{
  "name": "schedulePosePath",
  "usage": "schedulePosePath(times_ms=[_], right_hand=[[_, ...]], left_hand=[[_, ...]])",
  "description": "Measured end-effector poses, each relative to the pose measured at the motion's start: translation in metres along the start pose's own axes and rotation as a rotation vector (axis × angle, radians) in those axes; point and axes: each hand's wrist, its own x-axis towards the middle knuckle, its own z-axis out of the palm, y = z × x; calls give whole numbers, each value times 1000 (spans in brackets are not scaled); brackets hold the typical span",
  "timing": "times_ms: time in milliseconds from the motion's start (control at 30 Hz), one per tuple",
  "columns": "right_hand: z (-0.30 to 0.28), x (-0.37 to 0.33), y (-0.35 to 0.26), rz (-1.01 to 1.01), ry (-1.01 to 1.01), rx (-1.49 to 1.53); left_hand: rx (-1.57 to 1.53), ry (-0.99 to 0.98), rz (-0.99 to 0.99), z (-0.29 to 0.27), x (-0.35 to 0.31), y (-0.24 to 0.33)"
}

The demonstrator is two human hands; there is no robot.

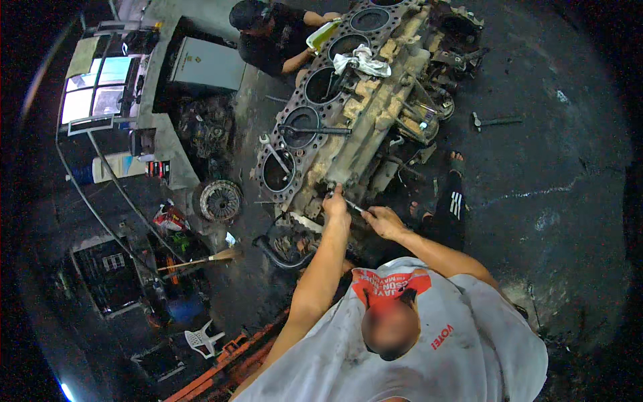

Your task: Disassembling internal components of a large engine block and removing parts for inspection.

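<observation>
A large engine block with a row of open cylinder bores stretches away in front of me. My right hand is closed around the near end of a slim metal wrench. At the wrench's other end, my left hand presses its fingers against the block's near end; the fastening there is hidden. An open-ended wrench lies over the nearest bore. Across the bore behind it rests a dark long-handled socket tool. Farther along, a white rag is draped on the block.
Across the block a person in dark clothes holds a yellow-green tray. A hammer lies on the floor at right. Beside the block's left stands a round finned part; a curved black hose sits nearer me. Another person's leg shows at right.
</observation>
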Motion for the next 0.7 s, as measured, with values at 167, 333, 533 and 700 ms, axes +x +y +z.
schedulePosePath(times_ms=[167,333,533,700], right_hand=[[-22,-32,34,-70,-8,22],[-61,-86,89,-4,-26,197],[-105,-132,180,65,733,34],[-126,-167,259,454,841,399]], left_hand=[[220,31,-60,1,-47,11],[226,-263,45,9,-103,10],[586,-965,330,91,-155,10],[545,-1349,739,133,-180,20]])
